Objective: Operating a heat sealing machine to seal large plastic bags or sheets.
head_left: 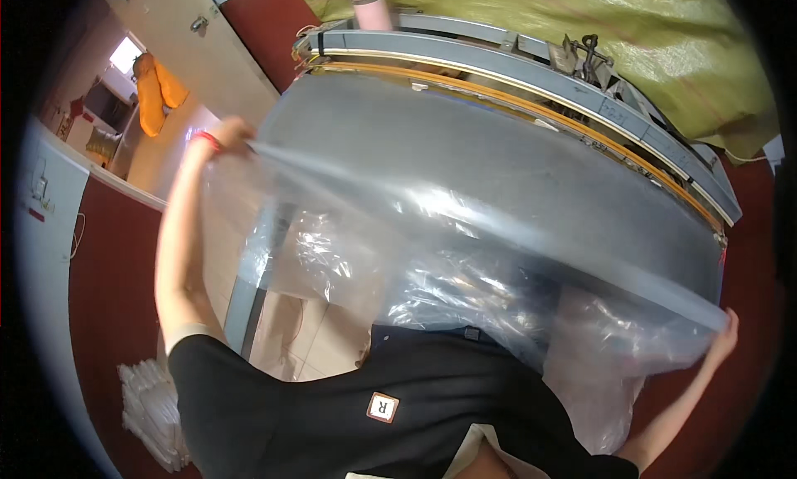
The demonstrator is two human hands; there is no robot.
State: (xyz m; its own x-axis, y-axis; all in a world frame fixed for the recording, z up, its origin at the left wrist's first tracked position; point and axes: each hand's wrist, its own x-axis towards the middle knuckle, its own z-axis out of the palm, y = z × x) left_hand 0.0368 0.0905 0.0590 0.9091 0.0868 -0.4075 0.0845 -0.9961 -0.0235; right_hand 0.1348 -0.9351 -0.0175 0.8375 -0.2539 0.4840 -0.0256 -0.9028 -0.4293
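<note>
A wide sheet of clear plastic film (498,255) is stretched between my two hands, over the near edge of a long grey worktop (432,139). My left hand (232,135), with a red band at the wrist, grips the film's far left corner beyond the worktop's left end. At the lower right, my right hand (727,333) is closed on the other end of the same edge. The film's taut edge runs diagonally between them. Its loose, shiny part hangs down in front of my body, wrinkled and catching the light.
A blue-grey metal beam (531,62) with an orange strip (465,85) borders the worktop's far side. Behind it stand a pink bottle (370,6) and a metal clamp (589,60), near a green-yellow tarp (664,56). Folded clear plastic (149,408) lies at lower left, below a doorway.
</note>
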